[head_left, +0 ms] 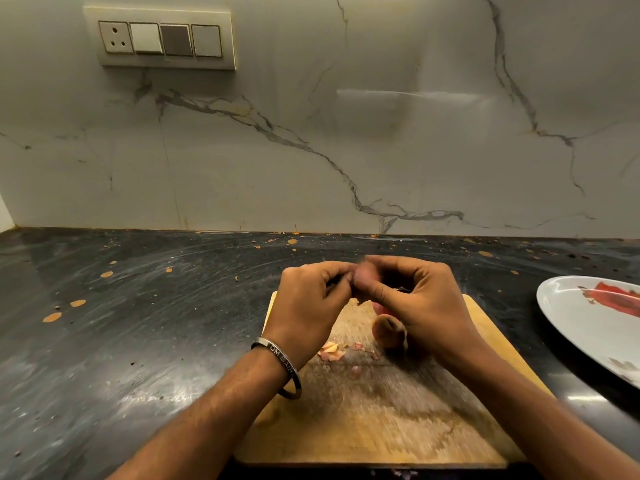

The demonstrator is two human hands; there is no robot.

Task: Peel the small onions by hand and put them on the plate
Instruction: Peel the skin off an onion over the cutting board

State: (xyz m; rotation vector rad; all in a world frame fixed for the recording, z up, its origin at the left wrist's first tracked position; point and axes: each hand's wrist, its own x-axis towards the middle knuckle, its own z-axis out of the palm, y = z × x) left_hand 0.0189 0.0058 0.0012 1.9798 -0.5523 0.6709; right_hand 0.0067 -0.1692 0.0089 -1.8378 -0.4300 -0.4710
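Both hands meet above the far end of a wooden cutting board (381, 410). Between their fingertips is a small pinkish onion (363, 278), partly hidden and blurred. My left hand (311, 296) pinches it from the left; a metal bangle sits on that wrist. My right hand (422, 299) grips it from the right, thumb across its front. A second small onion (388, 332) with brown skin lies on the board under my right hand. Bits of loose peel (332, 351) lie on the board. The white plate (568, 306) with a red print sits at the right edge.
The board lies on a dark, scratched stone counter (138, 323) with orange specks. A marble-patterned wall (346, 133) rises behind it, with a switch panel (161, 38) at upper left. The plate runs off the frame's right side.
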